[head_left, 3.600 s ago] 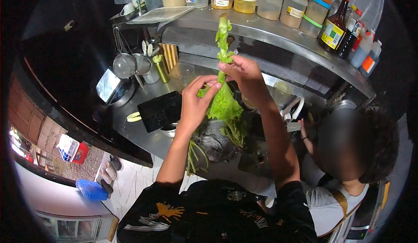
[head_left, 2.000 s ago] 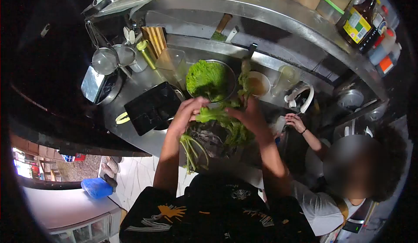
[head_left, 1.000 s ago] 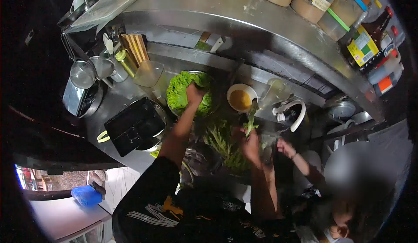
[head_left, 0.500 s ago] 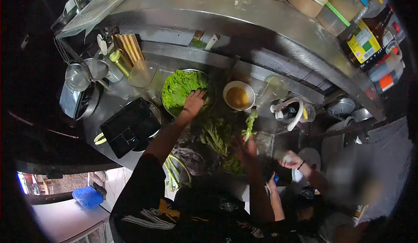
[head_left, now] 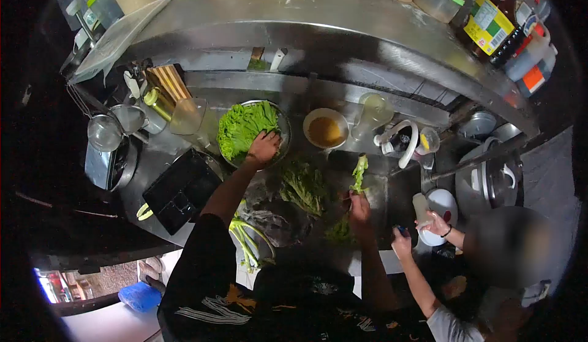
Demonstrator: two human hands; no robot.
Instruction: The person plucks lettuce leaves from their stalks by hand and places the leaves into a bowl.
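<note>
You seem to be settling leaves in the round silver metal bowl (head_left: pixel 284 123): your left hand (head_left: pixel 263 148) lies on its frilly bright-green lettuce (head_left: pixel 244 126), fingers slightly spread (whether they pinch anything, I can't tell). Your right hand (head_left: pixel 360 208) is closed around a thin pale-green lettuce stalk (head_left: pixel 359 169), right of the bowl; picking from it would call for both hands. Darker leafy greens (head_left: pixel 303 189) lie between, and a co-worker's hands (head_left: pixel 402 246) crowd the right.

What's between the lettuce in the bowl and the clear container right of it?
A pale bowl holding brownish liquid stands between the lettuce and clear container, as the head view shows.
</note>
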